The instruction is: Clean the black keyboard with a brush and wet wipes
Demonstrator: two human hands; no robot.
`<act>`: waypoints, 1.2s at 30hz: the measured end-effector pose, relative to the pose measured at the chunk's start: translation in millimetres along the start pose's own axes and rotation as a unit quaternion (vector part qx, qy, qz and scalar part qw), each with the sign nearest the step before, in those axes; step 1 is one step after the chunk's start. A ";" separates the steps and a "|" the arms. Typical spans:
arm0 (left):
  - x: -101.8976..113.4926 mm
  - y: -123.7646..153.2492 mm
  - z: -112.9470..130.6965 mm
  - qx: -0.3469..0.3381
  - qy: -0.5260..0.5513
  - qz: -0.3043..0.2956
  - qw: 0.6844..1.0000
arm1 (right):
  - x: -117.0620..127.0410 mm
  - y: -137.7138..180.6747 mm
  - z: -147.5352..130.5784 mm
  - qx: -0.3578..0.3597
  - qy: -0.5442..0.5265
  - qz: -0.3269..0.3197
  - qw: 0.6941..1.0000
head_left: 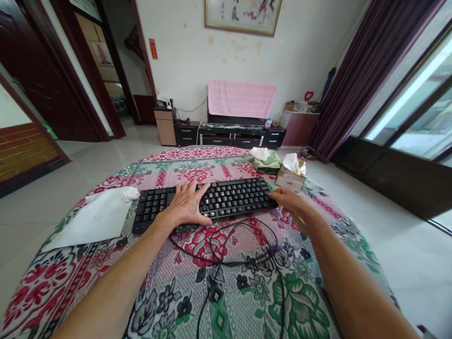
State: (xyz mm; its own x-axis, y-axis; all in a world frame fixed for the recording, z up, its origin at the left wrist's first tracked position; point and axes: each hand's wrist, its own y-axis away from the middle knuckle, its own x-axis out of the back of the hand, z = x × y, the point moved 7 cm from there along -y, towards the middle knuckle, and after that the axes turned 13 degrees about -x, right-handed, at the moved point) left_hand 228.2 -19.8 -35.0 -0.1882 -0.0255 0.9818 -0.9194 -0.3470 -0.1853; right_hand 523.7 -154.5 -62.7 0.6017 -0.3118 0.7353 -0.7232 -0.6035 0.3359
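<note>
A black keyboard lies on the table, its number pad toward the left and its cable side facing me. My left hand spans it left of the middle, fingers over the far edge and thumb at the near edge. At the right end of the keyboard, my right hand is closed, with thumb and finger pinched together at the corner. Whatever lies between those fingertips is hidden. A black cable runs in loose loops across the cloth in front of the keyboard.
The patterned tablecloth covers the rounded table. A white cloth or sheet with a crumpled tissue lies left. A green tissue pack and a tissue box stand behind my right hand. A low cabinet is beyond.
</note>
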 end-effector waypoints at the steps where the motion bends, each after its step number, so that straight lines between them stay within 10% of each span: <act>1: 3.2 -1.2 0.0 0.001 -0.010 0.011 1.000 | 2.5 -0.7 -0.8 0.002 -0.017 0.012 1.000; 6: 15.4 -5.9 0.6 0.011 -0.033 0.073 0.997 | 14.3 0.1 -5.8 0.008 -0.078 0.090 0.993; 14: 14.8 -14.4 -10.7 0.048 0.006 0.049 0.998 | 27.4 26.8 -43.3 0.104 0.163 0.222 0.956; 23: 14.7 -41.8 -19.2 0.027 0.145 -0.031 0.989 | -123.6 168.3 -104.9 0.374 0.141 -0.191 0.896; 30: 9.9 -44.8 -18.8 0.031 0.249 -0.030 0.967 | -153.6 197.2 -101.0 0.413 0.182 -0.205 0.868; 36: 6.0 -40.1 -23.1 0.060 0.237 0.001 0.970 | -133.1 166.1 -94.4 0.375 0.201 -0.183 0.886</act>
State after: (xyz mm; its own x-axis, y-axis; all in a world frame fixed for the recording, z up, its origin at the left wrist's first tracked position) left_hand 255.9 15.6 -22.6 -0.3542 0.3978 0.8463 -0.8775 -0.4543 -0.1538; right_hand 291.4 -144.0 -49.3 0.4708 0.2013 0.8590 0.0145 -0.9753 0.2206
